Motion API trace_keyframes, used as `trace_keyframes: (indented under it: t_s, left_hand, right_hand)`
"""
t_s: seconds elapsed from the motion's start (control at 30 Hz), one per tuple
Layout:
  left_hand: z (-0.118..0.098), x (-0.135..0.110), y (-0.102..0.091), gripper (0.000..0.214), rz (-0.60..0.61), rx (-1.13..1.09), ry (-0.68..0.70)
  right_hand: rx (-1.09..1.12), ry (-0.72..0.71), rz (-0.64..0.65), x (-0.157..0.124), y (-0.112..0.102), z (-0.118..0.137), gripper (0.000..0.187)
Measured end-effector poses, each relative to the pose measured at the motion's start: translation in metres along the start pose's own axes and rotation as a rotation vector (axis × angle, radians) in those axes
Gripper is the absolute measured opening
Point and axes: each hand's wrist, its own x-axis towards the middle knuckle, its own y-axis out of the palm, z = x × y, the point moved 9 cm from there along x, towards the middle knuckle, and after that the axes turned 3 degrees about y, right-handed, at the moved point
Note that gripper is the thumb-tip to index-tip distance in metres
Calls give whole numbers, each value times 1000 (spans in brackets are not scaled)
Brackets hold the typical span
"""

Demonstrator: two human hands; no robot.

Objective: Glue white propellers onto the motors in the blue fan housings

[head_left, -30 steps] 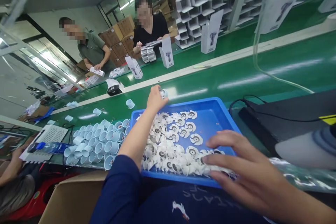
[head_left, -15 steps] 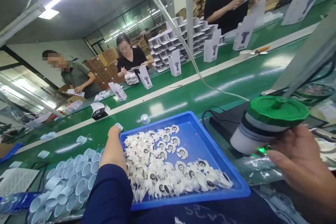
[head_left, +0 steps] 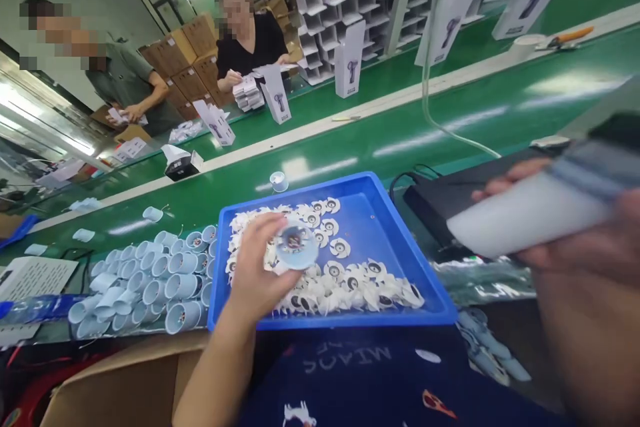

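Pale blue cups [head_left: 165, 273], about thirty, heaped on green belt [head_left: 450, 113], left of one blue tray [head_left: 320, 188]. Dozens of white vaned discs [head_left: 340, 293] inside tray. Left hand [head_left: 253, 263] curled, gripping one cup [head_left: 297, 247] above tray. Right hand [head_left: 565, 240] closed round one white cylinder [head_left: 525, 210], blurred.

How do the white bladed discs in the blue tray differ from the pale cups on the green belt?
The white bladed discs are flat with dark centres; the pale cups are round and hollow. The discs lie heaped in the blue tray; the cups cluster on the green belt beside it. Both are pale loose pieces in large numbers.
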Motion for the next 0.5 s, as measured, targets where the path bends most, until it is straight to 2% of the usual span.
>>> trace_keyframes:
  t_s: [0.03,0.07,0.1,0.13,0.2,0.23,0.27,0.33,0.4,0.5]
  left_hand:
    - [-18,-9,18,61,31,-68,61]
    - [-30,-16,35,63,67,-153,85]
    - [-37,-20,51,66,108,-237,76]
    - [-40,-22,65,68,147,-303,44]
    - [-42,-21,84,66,195,-353,-35]
    - [-42,-19,88,62,209,-350,-67]
    - [-43,-17,91,58,224,-344,-92]
    - [-47,-12,91,46,240,-342,-116]
    - [-53,-8,87,36,229,-341,-106]
    - [-60,-5,82,30,195,-319,-87]
  right_hand:
    - [151,39,45,2,14,10,53]
    - [200,116,141,2,36,18,50]
    - [253,247,314,-3,66,22,50]
    - [366,303,439,-10,92,31,48]
    - [477,287,620,-25,134,52,53]
    - [520,241,668,-31,148,61,54]
    - [534,218,692,-37,158,64,54]
    - [553,204,659,-45,166,62,55]
    - [550,241,609,-51,165,53,57]
    - [524,256,610,-57,162,47,53]
